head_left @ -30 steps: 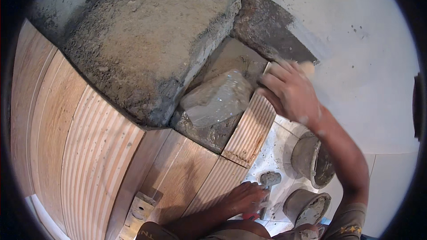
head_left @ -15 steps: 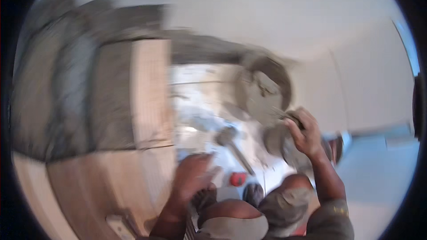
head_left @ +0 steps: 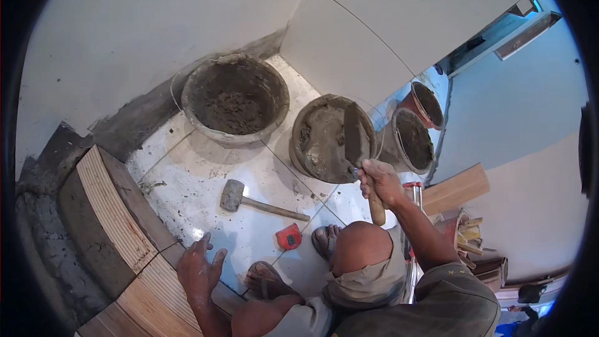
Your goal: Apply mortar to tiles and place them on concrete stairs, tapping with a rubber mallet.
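Note:
My right hand (head_left: 384, 182) grips a trowel (head_left: 353, 131) by its wooden handle. The trowel's long grey blade lies over the wet mortar (head_left: 324, 137) in a round bucket (head_left: 297, 150); whether its edge is sunk in is hard to tell. My left hand (head_left: 201, 268), fingers apart and holding nothing, is at the edge of the wood-look step tiles (head_left: 156, 290). Between my hands, a rubber mallet (head_left: 233, 195) with a wooden handle lies on the white tiled floor (head_left: 206, 175). A red tape measure (head_left: 289, 237) is near my feet.
A larger bucket (head_left: 279, 115) with mortar residue stands by the wall corner. To the right are another mortar-crusted bucket (head_left: 399, 150), a reddish one (head_left: 412, 103), a wooden plank (head_left: 455, 189) and a container of tools (head_left: 450, 229). Grey mortar (head_left: 50, 231) covers the left side.
The view has swung to the right and sharpened from a blur. My right hand now shows with the trowel's blade over the mortar bucket. My left hand stays near the step tiles.

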Demonstrator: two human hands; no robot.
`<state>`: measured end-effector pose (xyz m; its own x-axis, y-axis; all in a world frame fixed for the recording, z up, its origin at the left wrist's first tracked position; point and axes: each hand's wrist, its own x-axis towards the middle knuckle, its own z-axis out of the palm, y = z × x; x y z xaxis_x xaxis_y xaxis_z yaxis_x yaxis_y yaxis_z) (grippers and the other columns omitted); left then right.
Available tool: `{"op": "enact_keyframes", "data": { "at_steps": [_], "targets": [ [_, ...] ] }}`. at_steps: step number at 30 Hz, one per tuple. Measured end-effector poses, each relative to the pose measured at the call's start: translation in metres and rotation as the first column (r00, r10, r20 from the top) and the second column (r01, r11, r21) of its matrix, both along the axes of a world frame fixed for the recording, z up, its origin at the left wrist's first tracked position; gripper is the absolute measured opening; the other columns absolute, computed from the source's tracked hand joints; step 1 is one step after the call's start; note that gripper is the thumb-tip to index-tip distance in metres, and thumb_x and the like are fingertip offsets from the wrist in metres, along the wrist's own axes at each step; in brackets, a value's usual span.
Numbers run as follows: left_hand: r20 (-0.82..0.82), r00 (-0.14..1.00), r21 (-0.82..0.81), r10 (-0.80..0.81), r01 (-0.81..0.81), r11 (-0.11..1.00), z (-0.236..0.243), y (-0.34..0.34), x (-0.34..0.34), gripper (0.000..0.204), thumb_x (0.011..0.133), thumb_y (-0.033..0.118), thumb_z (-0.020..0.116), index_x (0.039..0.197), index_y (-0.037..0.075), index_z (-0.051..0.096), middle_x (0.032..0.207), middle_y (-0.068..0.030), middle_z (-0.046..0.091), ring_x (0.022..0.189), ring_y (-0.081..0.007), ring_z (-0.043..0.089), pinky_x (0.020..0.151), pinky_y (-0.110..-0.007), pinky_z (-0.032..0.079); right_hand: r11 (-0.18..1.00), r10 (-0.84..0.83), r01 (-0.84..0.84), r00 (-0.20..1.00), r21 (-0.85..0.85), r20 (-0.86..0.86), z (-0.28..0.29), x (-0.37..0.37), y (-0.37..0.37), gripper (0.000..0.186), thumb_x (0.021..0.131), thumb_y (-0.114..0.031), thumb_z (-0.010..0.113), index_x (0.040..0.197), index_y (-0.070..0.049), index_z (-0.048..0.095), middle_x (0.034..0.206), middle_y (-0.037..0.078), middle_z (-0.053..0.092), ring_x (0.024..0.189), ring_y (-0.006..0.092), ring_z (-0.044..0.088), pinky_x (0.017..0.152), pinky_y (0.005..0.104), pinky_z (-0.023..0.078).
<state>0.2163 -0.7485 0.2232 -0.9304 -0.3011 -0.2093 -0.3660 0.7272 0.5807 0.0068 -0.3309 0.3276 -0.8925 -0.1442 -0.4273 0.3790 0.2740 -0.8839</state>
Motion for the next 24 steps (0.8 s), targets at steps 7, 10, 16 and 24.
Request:
{"op": "enact_keyframes", "data": {
  "at_steps": [7, 10, 16, 24],
  "targets": [
    [-0.031, 0.999, -0.01, -0.031, 0.031, 0.999, 0.0, -0.001, 0.004, 0.057, 0.082, 0.027, 0.086, 0.133, 0.005, 0.07, 0.104, -0.0136, 0.078, 0.095, -0.0356, 0.074, 0.085, -0.046, 0.057, 0.995, -0.053, 0.051, 0.998, -0.086, -0.023, 0.001, -0.007, 0.003, 0.036, 0.109, -0.037, 0.063, 0.097, -0.003, 0.063, 0.074, 0.002, 0.061, 0.058, 0.0126, 0.06, 0.054, 0.0283, 0.051],
    [-0.024, 0.999, 0.001, -0.031, 0.031, 1.0, 0.003, 0.001, -0.001, 0.058, 0.082, 0.026, 0.087, 0.133, 0.005, 0.07, 0.105, -0.0141, 0.078, 0.095, -0.0358, 0.074, 0.086, -0.045, 0.057, 0.996, -0.078, 0.077, 0.996, -0.044, -0.036, 0.006, -0.013, 0.009, 0.034, 0.108, -0.035, 0.064, 0.096, -0.003, 0.063, 0.075, 0.003, 0.061, 0.059, 0.0126, 0.061, 0.054, 0.0286, 0.052],
    [-0.025, 0.999, 0.004, -0.03, 0.03, 1.0, 0.006, 0.002, -0.001, 0.06, 0.08, 0.024, 0.088, 0.134, 0.005, 0.07, 0.103, -0.0139, 0.077, 0.096, -0.0348, 0.073, 0.086, -0.045, 0.057, 0.996, -0.08, 0.081, 0.996, 0.034, -0.031, 0.028, -0.004, 0.003, 0.025, 0.104, -0.026, 0.069, 0.104, -0.003, 0.06, 0.08, 0.004, 0.063, 0.061, 0.0137, 0.064, 0.054, 0.0295, 0.053],
    [-0.032, 0.999, 0.02, -0.039, 0.039, 0.999, 0.005, 0.004, -0.002, 0.06, 0.079, 0.021, 0.089, 0.134, 0.005, 0.07, 0.103, -0.014, 0.076, 0.097, -0.0348, 0.073, 0.085, -0.045, 0.056, 0.94, -0.151, 0.161, 0.987, 0.302, -0.057, 0.018, -0.003, 0.018, 0.03, 0.099, -0.016, 0.071, 0.116, 0.001, 0.054, 0.087, 0.008, 0.063, 0.063, 0.0153, 0.065, 0.055, 0.0319, 0.055]
  ]
}}
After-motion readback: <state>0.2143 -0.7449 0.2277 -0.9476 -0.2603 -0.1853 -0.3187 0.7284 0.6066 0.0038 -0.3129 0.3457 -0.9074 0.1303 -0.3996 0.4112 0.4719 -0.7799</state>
